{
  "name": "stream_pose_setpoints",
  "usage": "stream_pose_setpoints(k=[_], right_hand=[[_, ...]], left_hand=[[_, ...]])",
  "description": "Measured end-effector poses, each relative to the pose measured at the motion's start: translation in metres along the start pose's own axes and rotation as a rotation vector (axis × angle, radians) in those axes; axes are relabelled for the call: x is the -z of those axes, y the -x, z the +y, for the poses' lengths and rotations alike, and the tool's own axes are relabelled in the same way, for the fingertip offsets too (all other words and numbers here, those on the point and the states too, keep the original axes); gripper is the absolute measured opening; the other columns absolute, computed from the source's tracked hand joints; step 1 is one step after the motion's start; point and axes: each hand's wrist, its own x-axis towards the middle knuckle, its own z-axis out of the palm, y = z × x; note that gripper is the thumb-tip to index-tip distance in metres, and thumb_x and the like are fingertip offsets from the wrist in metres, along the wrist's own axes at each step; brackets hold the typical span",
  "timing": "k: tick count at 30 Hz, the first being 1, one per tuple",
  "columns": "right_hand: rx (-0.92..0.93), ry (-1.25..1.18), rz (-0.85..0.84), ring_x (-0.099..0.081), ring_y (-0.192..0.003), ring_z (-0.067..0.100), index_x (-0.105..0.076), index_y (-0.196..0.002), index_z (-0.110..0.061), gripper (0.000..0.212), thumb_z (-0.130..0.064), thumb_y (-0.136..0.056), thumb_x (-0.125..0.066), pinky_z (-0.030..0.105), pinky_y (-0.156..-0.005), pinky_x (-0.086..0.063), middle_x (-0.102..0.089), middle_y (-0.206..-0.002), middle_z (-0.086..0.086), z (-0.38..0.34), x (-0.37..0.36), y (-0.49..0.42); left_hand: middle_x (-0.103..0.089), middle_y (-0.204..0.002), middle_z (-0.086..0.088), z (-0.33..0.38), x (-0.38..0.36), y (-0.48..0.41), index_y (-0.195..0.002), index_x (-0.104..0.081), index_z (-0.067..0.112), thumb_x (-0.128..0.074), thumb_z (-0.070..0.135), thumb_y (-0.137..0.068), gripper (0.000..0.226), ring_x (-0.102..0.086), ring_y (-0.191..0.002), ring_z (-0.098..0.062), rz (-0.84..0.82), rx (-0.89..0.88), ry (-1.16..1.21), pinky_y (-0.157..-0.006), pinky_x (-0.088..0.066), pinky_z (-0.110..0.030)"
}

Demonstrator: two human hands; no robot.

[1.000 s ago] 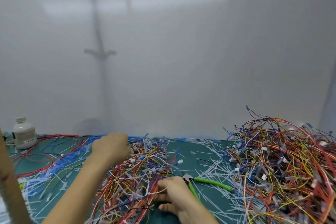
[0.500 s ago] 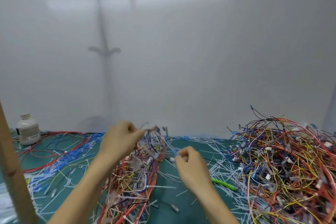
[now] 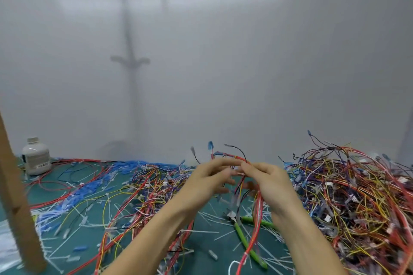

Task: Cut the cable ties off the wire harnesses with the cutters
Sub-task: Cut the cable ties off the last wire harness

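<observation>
The right hand (image 3: 269, 183) curls its fingers round a red-and-yellow wire harness (image 3: 257, 206), raised above the worktop (image 3: 199, 257). The left hand (image 3: 209, 182) stretches blurred fingers to the same bundle; I cannot tell whether it grips. The green-handled cutters (image 3: 242, 233) lie beneath both hands, and a big harness pile (image 3: 348, 198) sits beside the right hand.

Soft, even light from overhead, bright but flat. A pale streak of glare lies across the top of the white wall (image 3: 245, 87), with a faint grey upright shadow left of middle. The left hand (image 3: 207, 183) and right hand (image 3: 269, 183) are smeared by motion, the wires (image 3: 257, 212) between them too. At the left edge the cardboard post (image 3: 15, 196) leans, bent by the wide lens.
</observation>
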Motion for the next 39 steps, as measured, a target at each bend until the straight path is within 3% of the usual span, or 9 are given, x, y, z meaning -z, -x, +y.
stream_pose_setpoints(k=[3,7,13,18,24,27,31,34,39], right_hand=[[-0.001,-0.067,0.087,-0.059,-0.060,0.011,-0.076,-0.078,-0.008,0.024,-0.019,-0.094,-0.062,0.027,-0.061,-0.045,-0.071,-0.072,-0.004,0.002,0.003,-0.004],[0.042,-0.134,0.220,-0.056,-0.068,0.014,-0.076,-0.078,-0.011,0.027,-0.019,-0.097,-0.059,0.028,-0.062,-0.048,-0.071,-0.078,-0.002,-0.001,0.005,-0.004],[0.093,-0.235,0.393,-0.050,-0.070,0.022,-0.072,-0.076,-0.015,0.032,-0.022,-0.101,-0.053,0.039,-0.065,-0.040,-0.062,-0.074,0.001,-0.004,0.023,-0.009],[0.125,-0.235,0.443,-0.052,-0.080,0.014,-0.071,-0.072,-0.018,0.032,-0.021,-0.100,-0.055,0.030,-0.067,-0.040,-0.065,-0.087,-0.004,-0.005,0.048,-0.016],[0.235,-0.293,0.502,-0.054,-0.087,0.003,-0.072,-0.067,-0.020,0.034,-0.020,-0.097,-0.057,0.028,-0.079,-0.038,-0.068,-0.086,-0.015,-0.007,0.045,-0.017],[0.284,-0.334,0.533,-0.055,-0.086,0.008,-0.072,-0.064,-0.020,0.035,-0.021,-0.096,-0.057,0.029,-0.080,-0.038,-0.069,-0.083,-0.011,-0.007,0.046,-0.016],[0.367,-0.387,0.565,-0.060,-0.083,0.003,-0.071,-0.064,-0.019,0.036,-0.018,-0.096,-0.056,0.021,-0.077,-0.042,-0.071,-0.081,-0.011,-0.009,0.042,-0.016],[0.436,-0.389,0.564,-0.062,-0.084,0.003,-0.074,-0.065,-0.024,0.036,-0.021,-0.096,-0.056,0.011,-0.070,-0.046,-0.070,-0.099,0.002,-0.013,0.039,-0.013],[0.477,-0.321,0.430,-0.060,-0.086,0.010,-0.075,-0.070,-0.030,0.037,-0.020,-0.099,-0.054,0.022,-0.075,-0.047,-0.066,-0.108,0.015,-0.014,0.025,-0.006]], left_hand=[[-0.075,-0.091,-0.006,-0.020,0.003,-0.008,-0.090,-0.061,0.009,-0.052,0.005,-0.096,0.012,-0.073,-0.085,-0.017,-0.028,0.242,0.173,-0.081,-0.057,-0.036],[-0.072,-0.091,-0.011,-0.049,0.005,-0.011,-0.080,-0.065,0.010,-0.053,0.004,-0.092,0.018,-0.069,-0.076,-0.012,-0.189,0.398,-0.307,-0.081,-0.057,-0.028],[-0.052,-0.066,0.001,-0.071,0.037,-0.020,-0.064,-0.049,0.016,-0.047,0.013,-0.092,0.028,-0.048,-0.062,-0.015,0.031,0.357,-0.825,-0.055,-0.038,-0.026],[-0.073,-0.095,-0.007,-0.081,0.102,-0.013,-0.092,-0.072,0.010,-0.053,0.018,-0.092,0.020,-0.067,-0.095,-0.024,0.274,0.448,-0.899,-0.081,-0.051,-0.030],[-0.069,-0.098,0.003,-0.092,0.124,-0.009,-0.093,-0.065,0.026,-0.064,0.025,-0.089,0.004,-0.061,-0.089,-0.014,0.130,0.413,-0.975,-0.076,-0.046,-0.025],[-0.063,-0.096,-0.001,-0.099,0.118,-0.011,-0.094,-0.052,0.020,-0.063,0.023,-0.088,0.014,-0.058,-0.086,-0.019,0.280,0.307,-1.092,-0.077,-0.049,-0.032],[-0.053,-0.130,-0.005,-0.099,0.110,-0.012,-0.138,-0.038,0.024,-0.058,0.032,-0.093,0.049,-0.061,-0.109,-0.028,0.281,0.285,-1.294,-0.086,-0.052,-0.040],[-0.054,-0.127,0.002,-0.095,0.097,-0.016,-0.134,-0.050,0.031,-0.047,0.036,-0.097,0.038,-0.062,-0.109,-0.023,0.240,0.246,-1.474,-0.083,-0.053,-0.038],[-0.042,-0.138,0.006,-0.086,0.077,-0.035,-0.139,-0.044,0.033,-0.053,0.033,-0.089,0.051,-0.061,-0.101,-0.015,0.291,-0.002,-1.124,-0.074,-0.050,-0.032]])
